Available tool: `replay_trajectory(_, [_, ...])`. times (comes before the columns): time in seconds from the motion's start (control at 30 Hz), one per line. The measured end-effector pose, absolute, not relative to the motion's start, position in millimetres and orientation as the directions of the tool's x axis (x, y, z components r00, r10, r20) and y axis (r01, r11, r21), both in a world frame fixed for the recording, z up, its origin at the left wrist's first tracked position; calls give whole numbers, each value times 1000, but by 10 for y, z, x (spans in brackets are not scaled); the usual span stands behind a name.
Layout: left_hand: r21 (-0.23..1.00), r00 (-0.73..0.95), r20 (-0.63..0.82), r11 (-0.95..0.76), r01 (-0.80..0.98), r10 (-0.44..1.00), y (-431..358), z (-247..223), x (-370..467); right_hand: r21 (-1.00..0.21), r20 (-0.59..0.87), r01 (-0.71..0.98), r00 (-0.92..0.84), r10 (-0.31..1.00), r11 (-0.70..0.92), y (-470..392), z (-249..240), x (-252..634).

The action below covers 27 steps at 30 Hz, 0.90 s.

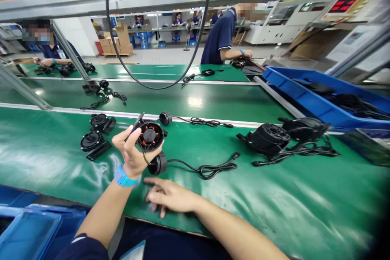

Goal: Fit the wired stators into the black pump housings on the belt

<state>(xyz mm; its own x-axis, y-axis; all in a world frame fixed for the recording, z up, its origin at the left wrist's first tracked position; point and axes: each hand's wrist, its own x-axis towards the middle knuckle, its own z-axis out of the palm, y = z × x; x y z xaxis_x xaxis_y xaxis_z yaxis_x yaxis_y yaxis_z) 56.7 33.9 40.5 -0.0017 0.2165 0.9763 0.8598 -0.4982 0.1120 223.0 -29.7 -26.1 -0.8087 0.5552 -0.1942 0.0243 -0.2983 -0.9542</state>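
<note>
Your left hand (pixel 131 155) is raised above the green bench (pixel 274 195), its fingers (pixel 126 136) closed round a round black fan motor (pixel 150 135) with copper windings facing you. This looks like an inspection step; the next move likely calls for steadying the wire hanging below those fingers. Your right hand (pixel 170 197) lies flat on the bench, fingers spread and holding nothing, just under the black plug (pixel 157 164) of a coiled cable (pixel 213 168). Left of your fingers sit two black housings (pixel 94 143); beyond them lies a second cable (pixel 195 121); far right, two larger fan units (pixel 284 137).
</note>
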Motion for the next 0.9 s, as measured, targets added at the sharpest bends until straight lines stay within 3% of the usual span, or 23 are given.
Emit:
replay_trajectory(0.13, [72, -6, 987, -404, 912, 162, 201, 560, 494, -906, -15, -303, -676, 736, -296, -250, -377, 2219])
replay_trajectory(0.27, [168, -64, 965, -412, 896, 254, 75, 517, 466, -858, 241, -512, -352, 904, 30, -274, -143, 2310])
replay_trajectory(0.37, [275, -93, 914, -433, 859, 396, -62, 370, 511, -878, 299, -419, -100, 949, 232, -324, 106, 2328])
replay_trajectory(0.57, [593, -18, 603, -433, 678, 798, -348, -59, 644, -908, 347, -158, 232, 909, 387, -94, 286, 2354])
replay_trajectory(0.67, [632, 47, 519, -420, 652, 854, -411, -175, 647, -887, 429, -82, 216, 877, 454, 93, 175, 2411])
replay_trajectory(0.9, [618, 135, 586, -548, 564, 799, -416, -262, 490, -911, 395, 33, -219, 892, 411, 202, 135, 2605])
